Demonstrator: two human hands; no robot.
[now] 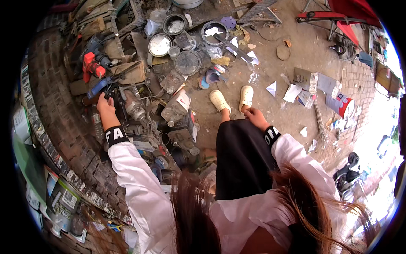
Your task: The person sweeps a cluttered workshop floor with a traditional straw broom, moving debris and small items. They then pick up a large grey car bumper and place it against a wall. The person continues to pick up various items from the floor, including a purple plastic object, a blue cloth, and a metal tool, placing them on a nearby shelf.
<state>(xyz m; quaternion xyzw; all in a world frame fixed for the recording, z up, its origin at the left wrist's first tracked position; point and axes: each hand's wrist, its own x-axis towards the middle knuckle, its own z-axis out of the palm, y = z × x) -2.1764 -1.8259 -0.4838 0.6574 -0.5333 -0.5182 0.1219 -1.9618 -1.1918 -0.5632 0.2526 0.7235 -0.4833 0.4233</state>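
Note:
My left hand (106, 106) reaches over the clutter on the left, its fingers apart and seemingly holding nothing. Just beyond its fingertips lies a blue tool (99, 87), and a red power tool (93, 67) sits further off. Close by on the right of this hand is a dusty grey metal tool (134, 106). My right hand (256, 118) hangs by the hem of the black skirt (244, 158) with curled fingers. Whether those fingers pinch the cloth cannot be made out.
Open paint buckets (160, 45), a round lid (188, 62) and a dusty plastic jug (176, 106) crowd the ground ahead. Right of my feet are metal cans (305, 78), a red-and-white bucket (341, 106) and a twig broom (319, 122). A red folding chair (349, 16) stands at upper right.

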